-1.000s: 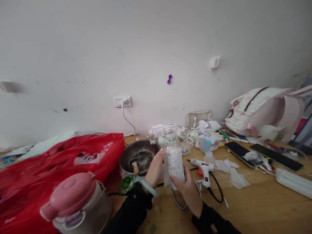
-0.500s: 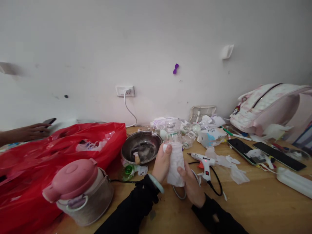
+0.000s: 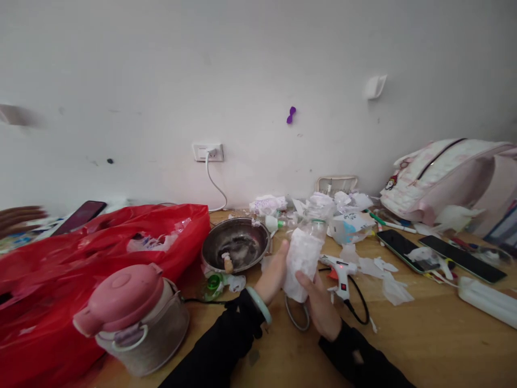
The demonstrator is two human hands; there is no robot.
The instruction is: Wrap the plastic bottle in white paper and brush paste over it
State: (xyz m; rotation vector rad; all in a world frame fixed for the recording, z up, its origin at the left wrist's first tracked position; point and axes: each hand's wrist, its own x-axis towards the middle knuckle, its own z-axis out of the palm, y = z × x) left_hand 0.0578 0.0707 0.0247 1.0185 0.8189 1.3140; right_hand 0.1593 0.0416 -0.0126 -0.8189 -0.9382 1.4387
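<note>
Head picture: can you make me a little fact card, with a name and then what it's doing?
Left hand: holds one side of the bottle
Right hand: holds the other side, thumb on the paper
Paper: white, around the bottle's lower part
Bowl: metal, left of the bottle
Glue gun: on the table, red light showing
Red bag: left, behind the pink-lidded pot
Backpack: far right

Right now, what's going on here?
A person's left hand and right hand hold a clear bottle, white paper covering its lower part, over a wooden table. A hot glue gun lies beside the right hand; a metal bowl sits to the left. Far left, another person's hand is near a phone.
</note>
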